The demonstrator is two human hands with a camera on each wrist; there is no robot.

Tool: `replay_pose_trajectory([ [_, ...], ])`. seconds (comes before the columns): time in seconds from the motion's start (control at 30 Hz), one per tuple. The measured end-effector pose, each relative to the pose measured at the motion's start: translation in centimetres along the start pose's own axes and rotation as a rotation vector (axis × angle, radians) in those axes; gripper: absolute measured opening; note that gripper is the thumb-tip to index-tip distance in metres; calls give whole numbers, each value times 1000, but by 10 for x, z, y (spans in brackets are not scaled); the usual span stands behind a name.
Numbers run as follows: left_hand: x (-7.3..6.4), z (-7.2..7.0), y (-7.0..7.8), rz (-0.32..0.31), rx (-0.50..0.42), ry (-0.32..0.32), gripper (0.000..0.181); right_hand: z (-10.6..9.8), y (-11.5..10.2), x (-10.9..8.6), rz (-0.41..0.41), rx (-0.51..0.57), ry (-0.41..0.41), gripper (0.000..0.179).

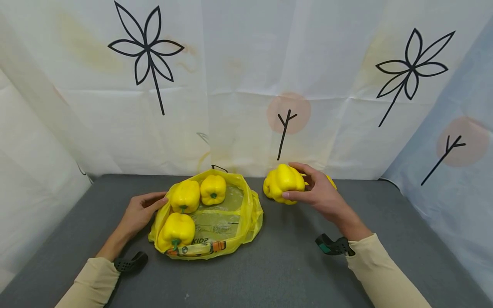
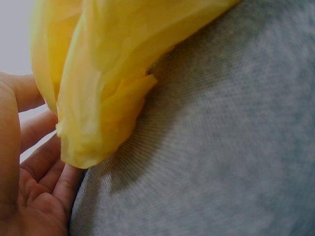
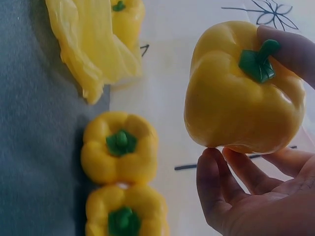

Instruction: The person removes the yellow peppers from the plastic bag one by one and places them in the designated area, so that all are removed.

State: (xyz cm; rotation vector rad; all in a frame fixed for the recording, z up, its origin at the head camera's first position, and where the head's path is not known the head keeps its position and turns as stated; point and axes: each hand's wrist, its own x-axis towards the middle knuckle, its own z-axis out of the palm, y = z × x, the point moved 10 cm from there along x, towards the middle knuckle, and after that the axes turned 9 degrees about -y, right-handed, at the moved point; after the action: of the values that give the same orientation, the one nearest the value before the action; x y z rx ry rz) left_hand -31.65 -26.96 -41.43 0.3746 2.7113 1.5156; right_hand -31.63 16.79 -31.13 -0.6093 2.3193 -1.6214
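Right hand (image 1: 321, 194) holds a glossy, lobed yellow pepper (image 3: 236, 103); left hand (image 1: 139, 210), fingers relaxed, touches a crinkled, translucent plastic bag (image 1: 251, 218).

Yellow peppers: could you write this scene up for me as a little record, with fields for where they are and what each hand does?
Right hand: grips one yellow pepper, green stem showing
Left hand: touches the left rim of the bag
Bag: yellow plastic, mouth open, printing on near side
In bag: three peppers
Outside bag: at least two more peppers, partly hidden in the head view
Table: dark gray
Backdrop: pale cloth, black plant drawings
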Motion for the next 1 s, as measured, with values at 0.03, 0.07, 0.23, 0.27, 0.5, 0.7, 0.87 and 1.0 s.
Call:
replay_pose_trajectory([
  [0.03,0,0,0,0,2,0,48,-2,0,-2,2,-2,5,84],
  [0.07,0,0,0,0,3,-1,48,-5,1,-3,4,-7,11,84],
  [0.23,-1,0,1,0,7,-3,48,-18,3,-11,18,-24,36,83],
  [0.27,-1,0,1,-1,8,-3,48,-20,3,-12,19,-27,40,83],
  [0.5,-1,0,0,-3,6,-4,48,-36,6,-20,32,-48,72,84],
  [0.7,-1,0,0,1,-3,-3,48,-51,14,-27,52,-57,102,84],
  [0.87,0,1,0,4,-9,-4,48,-62,19,-34,47,-48,131,83],
  [1.0,0,0,0,0,-8,-2,48,-71,24,-39,51,-38,156,85],
])
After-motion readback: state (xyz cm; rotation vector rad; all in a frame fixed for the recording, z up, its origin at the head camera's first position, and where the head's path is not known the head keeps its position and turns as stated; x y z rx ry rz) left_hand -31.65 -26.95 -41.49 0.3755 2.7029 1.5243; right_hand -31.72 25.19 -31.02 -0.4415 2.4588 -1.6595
